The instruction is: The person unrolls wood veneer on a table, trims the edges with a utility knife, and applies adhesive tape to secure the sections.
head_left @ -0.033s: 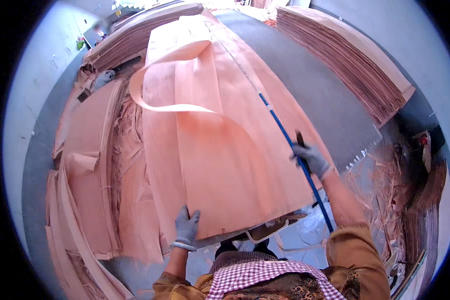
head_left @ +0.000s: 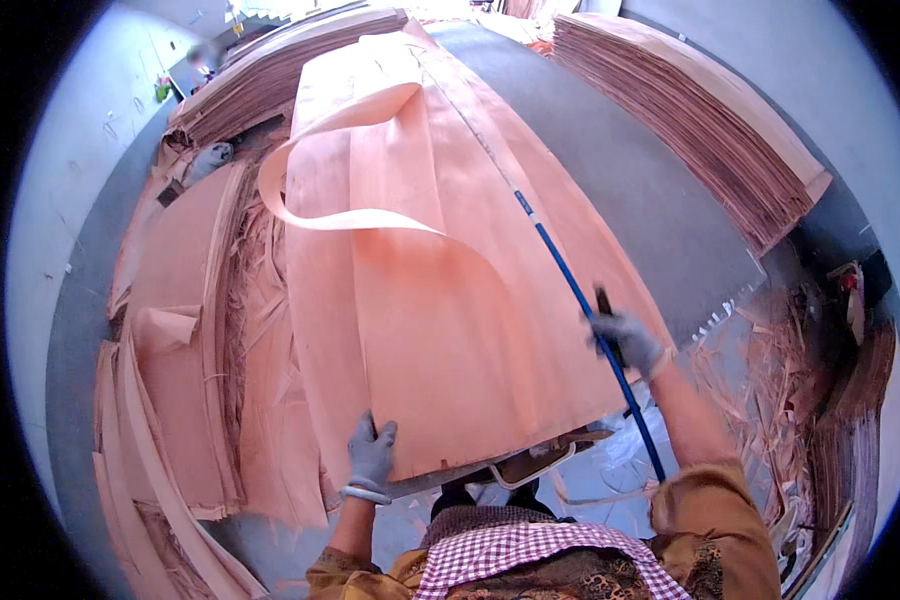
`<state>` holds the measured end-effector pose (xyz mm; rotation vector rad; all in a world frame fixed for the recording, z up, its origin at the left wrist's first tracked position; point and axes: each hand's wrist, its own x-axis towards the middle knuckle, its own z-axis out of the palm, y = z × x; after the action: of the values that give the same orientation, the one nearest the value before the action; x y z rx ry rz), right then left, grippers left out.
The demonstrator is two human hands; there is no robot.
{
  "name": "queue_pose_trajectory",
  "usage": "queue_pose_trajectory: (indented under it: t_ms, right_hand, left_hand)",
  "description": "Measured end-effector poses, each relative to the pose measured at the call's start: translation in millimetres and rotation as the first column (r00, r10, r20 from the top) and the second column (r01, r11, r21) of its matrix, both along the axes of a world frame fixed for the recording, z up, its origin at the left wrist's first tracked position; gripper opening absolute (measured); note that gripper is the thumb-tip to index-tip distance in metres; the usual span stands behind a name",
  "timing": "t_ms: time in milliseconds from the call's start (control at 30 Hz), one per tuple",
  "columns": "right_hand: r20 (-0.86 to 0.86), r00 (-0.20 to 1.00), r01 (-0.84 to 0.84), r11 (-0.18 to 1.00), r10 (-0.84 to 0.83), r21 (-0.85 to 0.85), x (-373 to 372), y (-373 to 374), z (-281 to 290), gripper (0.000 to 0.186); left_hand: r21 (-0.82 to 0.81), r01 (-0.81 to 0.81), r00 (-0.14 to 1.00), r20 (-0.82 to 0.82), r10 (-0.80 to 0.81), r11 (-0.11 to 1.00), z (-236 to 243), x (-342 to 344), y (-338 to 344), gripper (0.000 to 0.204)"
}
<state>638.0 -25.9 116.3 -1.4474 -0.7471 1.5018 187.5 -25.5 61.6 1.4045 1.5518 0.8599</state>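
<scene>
Left hand: my grey-gloved left hand (head_left: 371, 452) lies flat on the near left corner of the top sheet, fingers spread, pressing down, gripping nothing.
Right hand: my grey-gloved right hand (head_left: 625, 340) is closed around a dark handle, likely a knife, set against the rod; fingers curled tight.
Sheet: large thin pale-pink wood veneer sheet (head_left: 450, 330) lies on top of the stack on the grey work table (head_left: 660, 200), running away from me; its near edge overhangs the table's front.
Straightedge: long blue rod (head_left: 570, 285) lies along the sheet's right margin, from near my right elbow far up the sheet.
Curl: a loose strip of the same veneer (head_left: 320, 175) arches up off the far left part.
Handling, my judgement: light, floppy, brittle along the grain; splits easily. I'd hold it flat-palmed near an edge, both hands well apart, never pinch a corner.
Surroundings: veneer stacks (head_left: 690, 120) to the right and beyond; offcuts (head_left: 760, 370) litter the floor.
</scene>
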Motion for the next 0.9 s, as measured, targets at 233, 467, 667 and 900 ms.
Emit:
queue_pose_trajectory:
  t_ms: [233, 467, 667, 900]
  right_hand:
    - [0.237, 0.953, 0.21, 0.975, -0.189, -0.068, 29, -179, -74, 0.019]
    - [0.274, 0.922, 0.276, 0.961, -0.275, 0.036, 72, -124, -30, 0.024]
    - [0.301, 0.861, 0.402, 0.911, -0.409, 0.088, 97, -114, -62, 0.029]
    - [0.725, 0.559, 0.237, 0.916, -0.402, 0.325, 202, -86, -111, 0.022]
  left_hand:
    - [0.193, 0.043, 0.973, 0.215, -0.085, 0.98, 71, 63, -4, 0.035]
    - [0.109, 0.385, 0.835, -0.464, -0.295, 0.917, 112, 179, 6, 0.049]
    - [-0.183, 0.521, 0.337, -0.853, -0.398, 0.833, 80, 207, 14, 0.04]
    - [-0.125, 0.565, 0.451, -0.781, -0.432, 0.815, 79, 192, 12, 0.042]
